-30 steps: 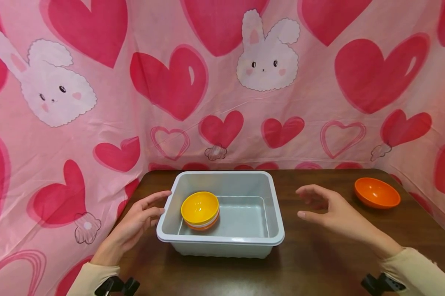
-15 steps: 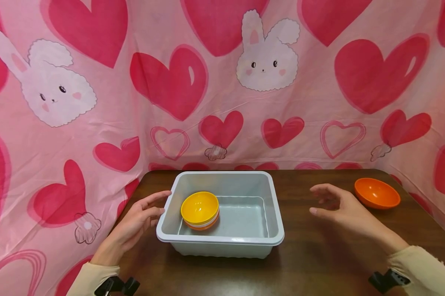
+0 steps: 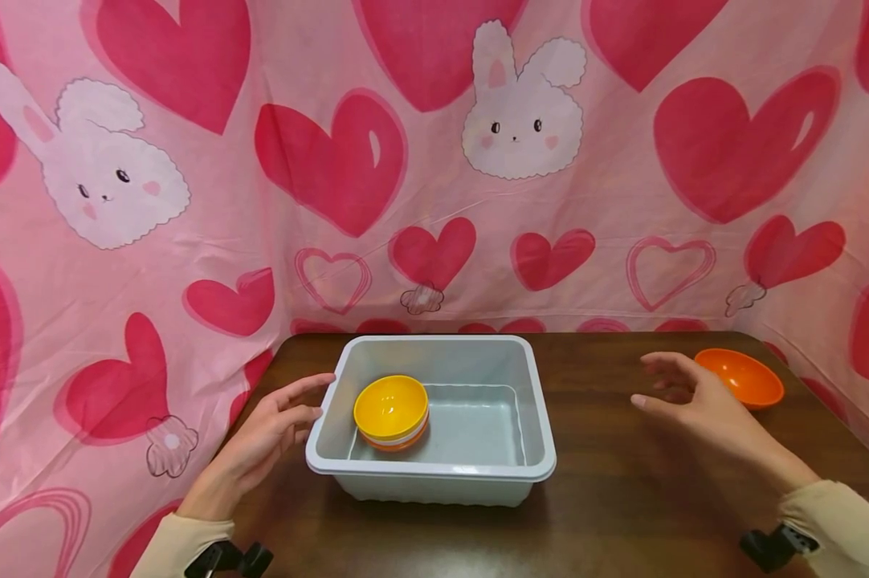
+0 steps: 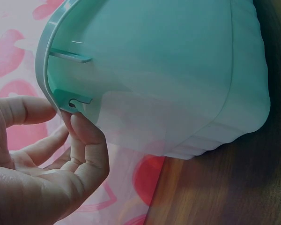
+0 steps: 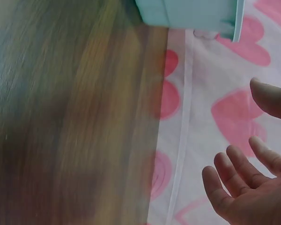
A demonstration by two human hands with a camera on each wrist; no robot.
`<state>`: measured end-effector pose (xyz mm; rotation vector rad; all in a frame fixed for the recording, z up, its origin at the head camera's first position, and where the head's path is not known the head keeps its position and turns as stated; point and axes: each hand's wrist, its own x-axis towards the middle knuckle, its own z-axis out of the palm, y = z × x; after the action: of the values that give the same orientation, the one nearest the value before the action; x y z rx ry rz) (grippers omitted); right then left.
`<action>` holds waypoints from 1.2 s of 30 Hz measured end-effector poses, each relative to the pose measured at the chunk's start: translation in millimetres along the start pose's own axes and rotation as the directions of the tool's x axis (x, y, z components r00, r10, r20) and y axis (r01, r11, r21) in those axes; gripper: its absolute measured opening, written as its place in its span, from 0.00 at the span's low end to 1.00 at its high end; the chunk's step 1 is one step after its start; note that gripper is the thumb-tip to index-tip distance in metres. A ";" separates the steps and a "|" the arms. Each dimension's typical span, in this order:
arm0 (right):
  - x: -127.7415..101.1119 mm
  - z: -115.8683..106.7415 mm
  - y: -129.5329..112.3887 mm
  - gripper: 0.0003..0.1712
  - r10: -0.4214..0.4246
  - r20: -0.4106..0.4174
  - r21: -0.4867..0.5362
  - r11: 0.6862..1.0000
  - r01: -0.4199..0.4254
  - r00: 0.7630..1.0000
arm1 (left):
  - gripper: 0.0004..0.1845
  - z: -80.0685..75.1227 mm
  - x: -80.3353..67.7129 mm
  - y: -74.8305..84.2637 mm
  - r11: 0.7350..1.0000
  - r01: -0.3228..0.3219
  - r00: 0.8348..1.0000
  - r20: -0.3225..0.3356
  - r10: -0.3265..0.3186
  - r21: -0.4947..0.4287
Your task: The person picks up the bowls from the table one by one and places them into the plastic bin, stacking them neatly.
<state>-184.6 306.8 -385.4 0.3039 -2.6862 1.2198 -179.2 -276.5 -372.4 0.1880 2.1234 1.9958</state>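
Note:
My left hand [image 3: 264, 433] is at the left side of a grey plastic bin [image 3: 434, 468]. In the left wrist view, its fingertips touch the bin's rim [image 4: 43, 51] from outside. Nested bowls stand in the bin's left half: a yellow bowl [image 3: 391, 405] on top, white and orange edges below. My right hand [image 3: 712, 409] hovers over the table with fingers loosely bent and thumb apart, holding nothing. Just beyond it lies an orange bowl [image 3: 748, 381], partly hidden by the hand. In the right wrist view, the right hand [image 5: 250, 187] has spread fingers.
A dark brown wooden table [image 3: 593, 514] carries everything. Pink cloth [image 3: 507, 209] with hearts and rabbit faces hangs behind it and along both sides. Black camera mounts [image 3: 777, 546] sit at both wrists.
My right hand has moved steadily to the right, away from the bin and up to the orange bowl, now covering part of it. The left hand, bin and bowls have stayed put.

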 end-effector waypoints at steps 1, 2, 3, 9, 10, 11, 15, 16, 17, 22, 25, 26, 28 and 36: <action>0.2 -1.3 2.7 0.34 0.002 -0.016 -0.001 1.000 -0.002 1.000 | 0.33 -0.1 0.1 -0.1 1.000 0.000 1.000 -0.001 0.000 0.001; 0.4 -3.0 5.2 0.34 0.005 -0.028 -0.005 1.000 -0.005 1.000 | 0.33 -0.1 0.2 -0.2 1.000 0.001 1.000 -0.003 -0.001 0.001; 0.6 -4.8 7.3 0.34 0.008 -0.037 -0.011 1.000 -0.008 0.999 | 0.33 -0.1 0.2 -0.3 1.000 0.002 1.000 -0.004 -0.002 0.002; 2.0 -17.3 20.9 0.37 0.025 -0.074 -0.061 0.998 -0.030 0.997 | 0.33 0.1 0.1 1.3 1.000 0.012 1.000 -0.003 -0.012 0.008; 2.5 -19.4 23.4 0.38 0.030 -0.083 -0.069 0.997 -0.036 0.996 | 0.33 0.1 0.1 1.7 1.000 0.013 1.000 -0.003 -0.013 0.008; 3.2 -21.8 26.0 0.39 0.039 -0.087 -0.073 0.996 -0.045 0.995 | 0.34 0.1 0.1 2.0 1.000 0.013 1.000 -0.002 -0.013 0.009; 5.0 -31.2 36.7 0.44 0.076 -0.116 -0.122 0.989 -0.090 0.990 | 0.33 0.3 0.0 2.2 1.000 0.010 1.000 0.000 -0.010 0.004; 5.5 -33.9 39.9 0.45 0.088 -0.121 -0.133 0.986 -0.104 0.989 | 0.33 0.3 0.0 2.0 1.000 0.009 1.000 0.002 -0.009 0.003; 5.7 -36.7 43.2 0.46 0.095 -0.127 -0.144 0.983 -0.113 0.987 | 0.33 0.3 -0.1 1.8 1.000 0.008 1.000 0.003 -0.008 0.002; 5.8 -50.5 60.2 0.47 0.111 -0.156 -0.154 0.979 -0.135 0.982 | 0.33 -0.3 0.2 1.0 1.000 0.006 1.000 0.004 -0.006 0.000; 4.9 -55.6 68.7 0.48 0.137 -0.173 -0.147 0.976 -0.163 0.975 | 0.33 -0.7 0.9 0.9 1.000 0.009 1.000 -0.003 -0.009 0.002; 4.5 -56.7 71.2 0.49 0.150 -0.180 -0.154 0.972 -0.178 0.972 | 0.33 -0.9 1.0 0.9 1.000 0.011 1.000 -0.004 -0.011 0.003; 3.8 -58.4 76.4 0.50 0.170 -0.190 -0.167 0.965 -0.202 0.967 | 0.33 -1.2 1.1 0.9 1.000 0.015 1.000 -0.007 -0.015 0.004; 2.5 -65.4 99.8 0.52 0.159 -0.231 -0.176 0.963 -0.202 0.960 | 0.33 -0.3 0.8 0.6 1.000 0.011 1.000 0.000 -0.011 -0.001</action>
<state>-207.7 420.4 -414.3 -0.1001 -2.6598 0.9526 -180.1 -276.6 -371.9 0.1755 2.1187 1.9901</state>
